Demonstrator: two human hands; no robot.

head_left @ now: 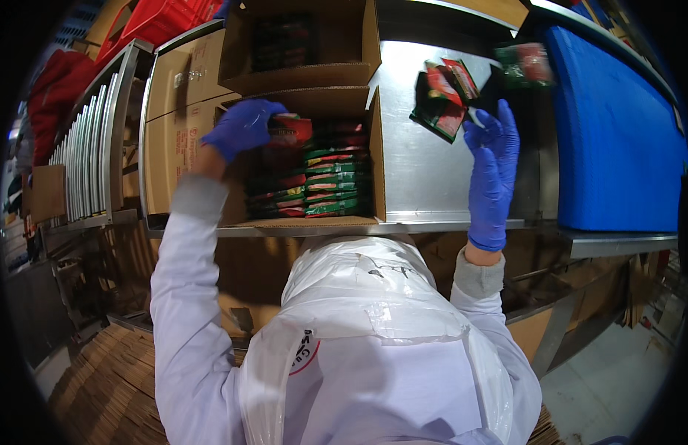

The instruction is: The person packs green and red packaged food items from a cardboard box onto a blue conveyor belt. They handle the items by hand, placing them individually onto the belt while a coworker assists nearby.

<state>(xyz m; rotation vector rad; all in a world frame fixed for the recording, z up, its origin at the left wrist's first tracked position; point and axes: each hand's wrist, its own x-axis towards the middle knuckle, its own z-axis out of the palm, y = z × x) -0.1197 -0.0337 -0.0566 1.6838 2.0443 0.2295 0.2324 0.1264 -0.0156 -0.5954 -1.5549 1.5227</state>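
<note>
My left hand (245,129), in a purple glove, grips a red and dark plastic food packet (291,131) over the left side of an open cardboard box (379,167). Inside the box, green and red packets (331,183) stand in tight rows. My right hand (494,142), also gloved, is over the right part of the steel table (410,189), its fingers apart, just beside a small heap of similar packets (444,100). Whether its fingertips touch the nearest packet cannot be told. Another packet (524,65), blurred, is at the edge of the blue chute or bin.
A second open box (299,78) with packets adjoins the far side of the first. Closed cartons (182,117) lie on the left, near a roller conveyor (88,156) and red crates (154,22). A large blue panel (611,133) rises at the right. A person's red sleeve (57,100) shows far left.
</note>
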